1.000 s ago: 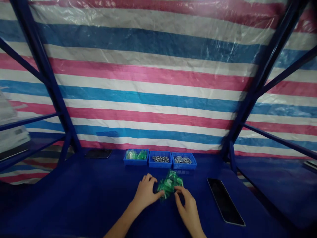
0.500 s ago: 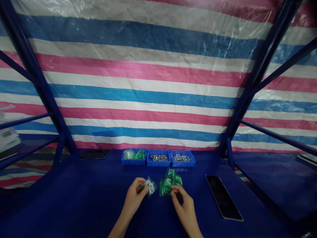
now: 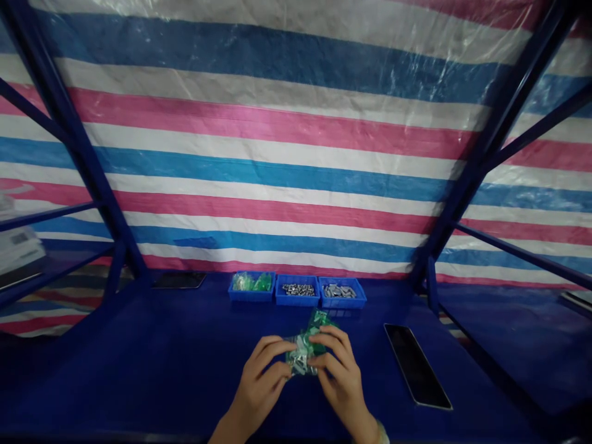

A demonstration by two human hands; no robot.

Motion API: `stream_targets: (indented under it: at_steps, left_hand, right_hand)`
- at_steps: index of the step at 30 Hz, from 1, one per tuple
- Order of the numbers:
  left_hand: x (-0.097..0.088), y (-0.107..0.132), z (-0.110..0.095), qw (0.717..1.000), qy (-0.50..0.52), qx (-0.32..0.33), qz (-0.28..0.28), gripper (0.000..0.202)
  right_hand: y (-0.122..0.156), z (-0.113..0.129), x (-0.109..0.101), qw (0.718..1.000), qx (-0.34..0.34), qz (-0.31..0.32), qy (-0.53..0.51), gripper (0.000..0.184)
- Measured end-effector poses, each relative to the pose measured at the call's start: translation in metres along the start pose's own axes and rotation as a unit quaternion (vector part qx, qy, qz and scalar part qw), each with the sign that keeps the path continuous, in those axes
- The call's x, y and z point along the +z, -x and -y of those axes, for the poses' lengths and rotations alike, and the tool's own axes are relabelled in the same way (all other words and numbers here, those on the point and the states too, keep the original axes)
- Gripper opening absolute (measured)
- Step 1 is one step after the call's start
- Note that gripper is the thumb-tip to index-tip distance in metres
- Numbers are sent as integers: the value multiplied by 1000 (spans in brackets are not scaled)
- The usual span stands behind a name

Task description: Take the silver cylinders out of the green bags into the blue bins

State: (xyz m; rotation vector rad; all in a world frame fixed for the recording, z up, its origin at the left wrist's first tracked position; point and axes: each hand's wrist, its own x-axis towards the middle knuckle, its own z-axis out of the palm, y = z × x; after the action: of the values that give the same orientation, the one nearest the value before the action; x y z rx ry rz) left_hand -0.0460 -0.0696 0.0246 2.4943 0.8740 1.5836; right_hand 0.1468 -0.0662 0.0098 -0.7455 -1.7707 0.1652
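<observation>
Between my two hands is a small clear plastic bag (image 3: pixel 300 357) with pale and shiny metallic pieces inside. My left hand (image 3: pixel 261 376) pinches its left edge between thumb and fingers. The fingers of my right hand (image 3: pixel 340 367) close on its right side. Just behind it lie green plastic bags (image 3: pixel 320 319) on the blue table, partly covered by the clear bag and my right fingers. What exactly the small pieces are is too small to tell.
Three blue trays stand in a row behind: one with clear and green bags (image 3: pixel 252 298), one with shiny metal parts (image 3: pixel 297 301), one with grey pieces (image 3: pixel 342 303). A phone-like black slab (image 3: pixel 416 367) lies at right, another dark flat device (image 3: pixel 179 280) at back left. Blue posts (image 3: pixel 118 228) flank the table.
My left hand has brought the clear bag rightward, in front of the green bags. My right hand has come off the green pile and onto the clear bag. The view has shifted slightly.
</observation>
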Motion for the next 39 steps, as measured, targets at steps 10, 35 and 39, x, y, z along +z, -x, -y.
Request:
stream_targets:
  at_steps: [10, 35, 39]
  left_hand:
    - [3, -6, -8, 990, 91, -111, -7, 19]
    - [-24, -93, 186, 894, -273, -339, 107, 4]
    - [-23, -82, 152, 898, -302, -312, 74, 21]
  right_hand:
    - [-8, 4, 3, 998, 10, -22, -55, 20]
    - [9, 3, 8, 968, 230, -76, -71, 19]
    - [17, -11, 3, 964, 250, -81, -33, 22]
